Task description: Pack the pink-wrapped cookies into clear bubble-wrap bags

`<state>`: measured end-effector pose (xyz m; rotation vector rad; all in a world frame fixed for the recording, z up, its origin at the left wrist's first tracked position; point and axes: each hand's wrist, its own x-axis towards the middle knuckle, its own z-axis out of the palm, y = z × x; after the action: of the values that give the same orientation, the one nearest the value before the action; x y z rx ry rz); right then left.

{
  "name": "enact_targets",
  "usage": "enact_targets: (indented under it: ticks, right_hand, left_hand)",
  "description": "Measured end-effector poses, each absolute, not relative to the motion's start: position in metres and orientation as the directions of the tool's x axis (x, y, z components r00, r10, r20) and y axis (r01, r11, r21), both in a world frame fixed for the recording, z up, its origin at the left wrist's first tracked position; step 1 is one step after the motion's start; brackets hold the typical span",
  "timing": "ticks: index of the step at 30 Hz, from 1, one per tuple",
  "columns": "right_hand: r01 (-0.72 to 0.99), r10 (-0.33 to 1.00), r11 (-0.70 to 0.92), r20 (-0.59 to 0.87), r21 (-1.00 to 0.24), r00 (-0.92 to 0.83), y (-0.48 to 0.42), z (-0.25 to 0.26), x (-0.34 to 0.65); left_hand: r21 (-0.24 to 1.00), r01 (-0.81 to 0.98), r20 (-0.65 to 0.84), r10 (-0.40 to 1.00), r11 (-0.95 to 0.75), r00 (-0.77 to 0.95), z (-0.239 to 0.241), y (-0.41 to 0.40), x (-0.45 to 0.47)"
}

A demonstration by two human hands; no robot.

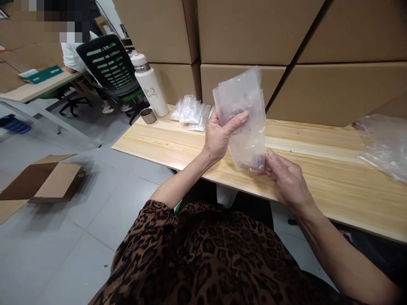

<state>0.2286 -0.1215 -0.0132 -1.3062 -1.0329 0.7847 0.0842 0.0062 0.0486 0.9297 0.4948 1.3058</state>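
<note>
A small clear plastic bag (pixel 243 114) is held upright above the near edge of a light wooden table (pixel 318 169). My left hand (pixel 219 135) grips its left side, thumb across the front. My right hand (pixel 286 180) pinches its bottom right corner, where something small and dark sits inside the bag. Both hands are closed on the bag.
A pile of small clear bags (pixel 190 112) lies at the table's back left, beside a white flask (pixel 149 84) and a metal cup (pixel 148 115). More clear plastic (pixel 383 146) lies at the right. Cardboard boxes (pixel 254 34) wall the back. An open box (pixel 47 180) sits on the floor; a person sits in a green chair (pixel 110 70).
</note>
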Motion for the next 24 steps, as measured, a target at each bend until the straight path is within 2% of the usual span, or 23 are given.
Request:
enact_targets:
  ticks: [2,3,4,5,6,7,8,9,10,12,14,16,19,24]
  right_hand:
    - [0.269,0.784,0.245,0.354,-0.931,0.509,-0.131,-0.006,0.225]
    - [0.282,0.753,0.264,0.38,-0.922,0.537,-0.134,-0.003,0.224]
    - [0.211,0.796,0.247,0.322,-0.946,0.512,-0.136,0.0,0.222]
    - [0.068,0.891,0.177,0.189,-0.982,0.412,-0.136,0.003,0.221]
    - [-0.101,0.972,0.048,0.024,-0.994,0.232,-0.134,0.006,0.219]
    - [-0.242,0.993,-0.104,-0.113,-0.965,0.024,-0.132,0.008,0.217]
    - [-0.344,0.973,-0.223,-0.184,-0.912,-0.14,-0.128,0.008,0.216]
    - [-0.429,0.957,-0.271,-0.195,-0.862,-0.213,-0.123,0.008,0.215]
    - [-0.503,0.963,-0.257,-0.173,-0.825,-0.208,-0.119,0.006,0.215]
    - [-0.577,0.989,-0.151,-0.128,-0.803,-0.08,-0.109,0.0,0.218]
    - [-0.517,0.991,-0.085,-0.128,-0.852,0.048,-0.103,-0.009,0.225]
    - [-0.383,0.985,-0.076,-0.128,-0.921,0.112,-0.1,-0.016,0.231]
    - [-0.249,0.981,-0.016,-0.064,-0.968,0.185,-0.101,-0.02,0.231]
    - [-0.2,0.947,0.098,0.029,-0.975,0.32,-0.097,-0.012,0.217]
  left_hand:
    - [0.806,-0.587,0.239,0.947,-0.072,0.212,0.045,0.007,0.083]
    - [0.808,-0.581,0.263,0.942,-0.096,0.209,0.044,0.008,0.082]
    - [0.813,-0.57,0.285,0.934,-0.117,0.216,0.042,0.008,0.081]
    - [0.824,-0.551,0.308,0.922,-0.134,0.236,0.04,0.008,0.079]
    - [0.839,-0.523,0.33,0.904,-0.149,0.271,0.039,0.006,0.078]
    - [0.859,-0.487,0.346,0.881,-0.158,0.323,0.037,0.004,0.076]
    - [0.881,-0.445,0.351,0.851,-0.16,0.39,0.036,0.0,0.075]
    - [0.902,-0.401,0.347,0.817,-0.157,0.46,0.035,-0.005,0.073]
    - [0.92,-0.36,0.338,0.775,-0.154,0.533,0.035,-0.01,0.071]
    - [0.939,-0.302,0.331,0.667,-0.163,0.667,0.035,-0.021,0.066]
    - [0.944,-0.274,0.33,0.544,-0.184,0.772,0.037,-0.03,0.06]
    - [0.955,-0.247,0.296,0.473,-0.165,0.83,0.037,-0.038,0.055]
    - [0.973,-0.211,0.224,0.551,-0.088,0.804,0.034,-0.043,0.05]
    - [0.965,-0.243,0.225,0.78,-0.097,0.584,0.017,-0.033,0.062]
